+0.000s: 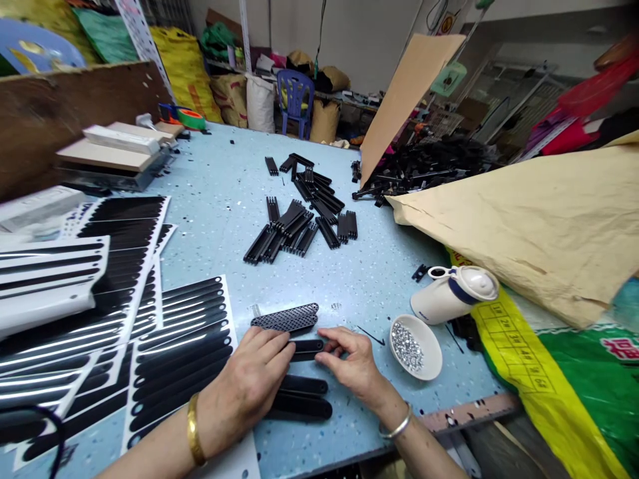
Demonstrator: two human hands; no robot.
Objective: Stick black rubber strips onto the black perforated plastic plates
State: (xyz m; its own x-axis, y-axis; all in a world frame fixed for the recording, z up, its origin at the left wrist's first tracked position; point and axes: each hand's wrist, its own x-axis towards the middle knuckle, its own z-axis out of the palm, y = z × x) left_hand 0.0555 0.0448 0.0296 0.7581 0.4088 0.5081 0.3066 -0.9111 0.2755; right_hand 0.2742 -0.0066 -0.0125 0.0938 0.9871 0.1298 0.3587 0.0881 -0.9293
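Note:
My left hand (249, 372) lies over a flat black strip (305, 346) with rounded ends, its fingers closed together on it. My right hand (352, 359) has thumb and forefinger curled round the right end of the same strip. Just beyond, black pieces with a mesh pattern (287, 318) lie side by side. Nearer me, plain black strips (302, 404) are partly covered by my left hand. Right of my right hand stands a white bowl (433, 352) of small shiny metal pieces (408, 346), too small to name.
Sheets of black adhesive-looking strips (182, 332) cover the left of the blue table (210, 193). Loose black slotted parts (289, 229) are heaped mid-table. A white lidded cup (444, 296) lies tilted at right, near brown paper (519, 219) and a cardboard sheet (404, 100).

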